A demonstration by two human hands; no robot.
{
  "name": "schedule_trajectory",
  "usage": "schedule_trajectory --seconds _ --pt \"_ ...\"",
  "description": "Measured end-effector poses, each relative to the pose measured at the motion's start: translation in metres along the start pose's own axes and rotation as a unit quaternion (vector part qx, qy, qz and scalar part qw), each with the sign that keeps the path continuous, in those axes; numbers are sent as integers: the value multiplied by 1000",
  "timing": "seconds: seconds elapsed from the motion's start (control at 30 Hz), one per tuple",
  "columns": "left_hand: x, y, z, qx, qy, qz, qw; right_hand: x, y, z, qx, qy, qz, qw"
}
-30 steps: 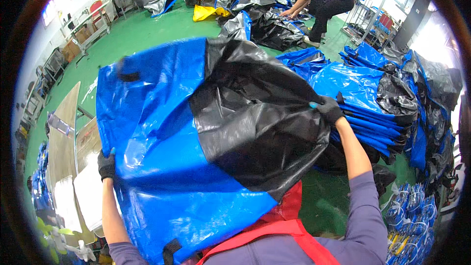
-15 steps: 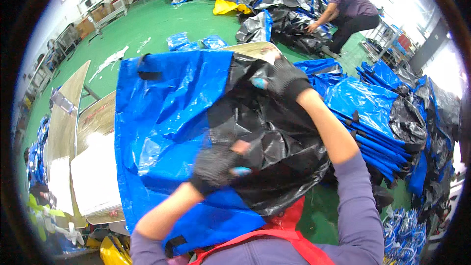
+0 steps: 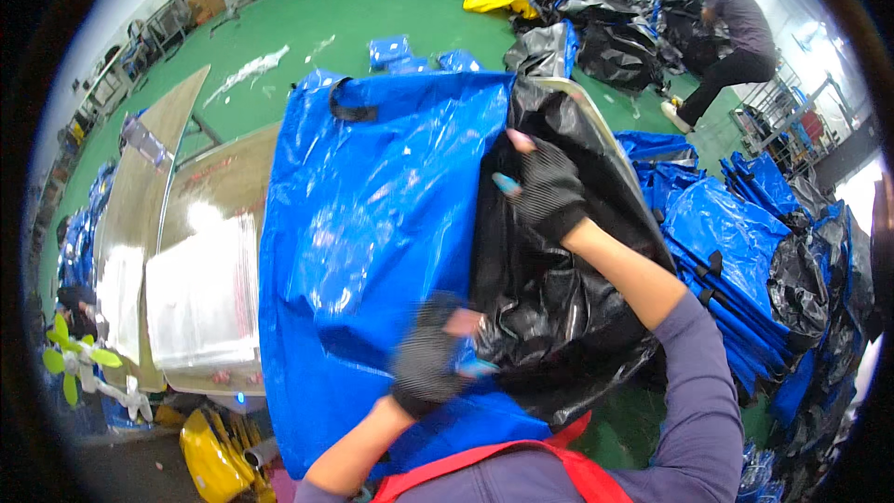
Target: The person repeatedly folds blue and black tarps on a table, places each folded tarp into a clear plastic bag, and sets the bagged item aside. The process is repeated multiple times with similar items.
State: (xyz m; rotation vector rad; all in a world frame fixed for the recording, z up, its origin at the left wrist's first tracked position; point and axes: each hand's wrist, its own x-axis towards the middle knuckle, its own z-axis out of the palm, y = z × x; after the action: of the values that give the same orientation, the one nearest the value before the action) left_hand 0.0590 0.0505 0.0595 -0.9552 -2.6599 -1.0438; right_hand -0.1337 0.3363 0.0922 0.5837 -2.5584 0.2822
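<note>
A large, shiny blue and black tarpaulin piece (image 3: 372, 251) lies spread in front of me. Its left part is blue, with a black strap loop (image 3: 353, 104) by the far edge; wrinkled black material (image 3: 577, 317) covers its right part. My right hand (image 3: 549, 186), in a dark ribbed glove with bare fingertips and a light-blue covering on the thumb, rests on the black side beside the blue border. Its thumb and forefinger are apart. Nearer to me, my left hand (image 3: 433, 354), gloved alike and partly blurred, lies over the blue near the black, thumb and forefinger apart.
Beneath the piece is a board-topped table (image 3: 223, 177) with clear plastic sheets (image 3: 203, 298) at left. Stacked blue tarpaulin pieces (image 3: 726, 233) stand to the right. A green-bladed fan (image 3: 74, 354) is at lower left. A co-worker (image 3: 740, 33) bends near heaped tarpaulins (image 3: 615, 51) at the back.
My view has turned, shifting the scene. The black material now lies farther right, baring more blue. My right hand has come nearer to me along the border. The co-worker has changed posture.
</note>
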Motion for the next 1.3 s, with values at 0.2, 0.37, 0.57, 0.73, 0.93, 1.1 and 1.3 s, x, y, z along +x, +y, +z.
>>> schedule_trajectory --seconds 0.2,0.37,0.57,0.73,0.93,1.1,1.3 --pt "-233 -85 -53 103 142 -528 831 -117 63 40 -119 -142 270 945" --pt "-285 -109 -108 -59 14 -690 721 -125 85 8 -47 -202 208 956" --pt "-286 -93 -180 259 2 -526 810 -143 100 -28 45 -225 158 960" --pt "-141 -88 -136 370 66 -104 921 -110 90 -23 -46 -330 199 922" --pt "79 -248 -136 148 120 -420 887 -116 70 -5 -62 -182 144 971" --pt "126 -375 -93 87 -52 -502 859 -134 66 16 -58 -144 152 976" --pt "119 -304 -124 -379 -25 -344 858 -128 66 -8 11 -197 166 966"
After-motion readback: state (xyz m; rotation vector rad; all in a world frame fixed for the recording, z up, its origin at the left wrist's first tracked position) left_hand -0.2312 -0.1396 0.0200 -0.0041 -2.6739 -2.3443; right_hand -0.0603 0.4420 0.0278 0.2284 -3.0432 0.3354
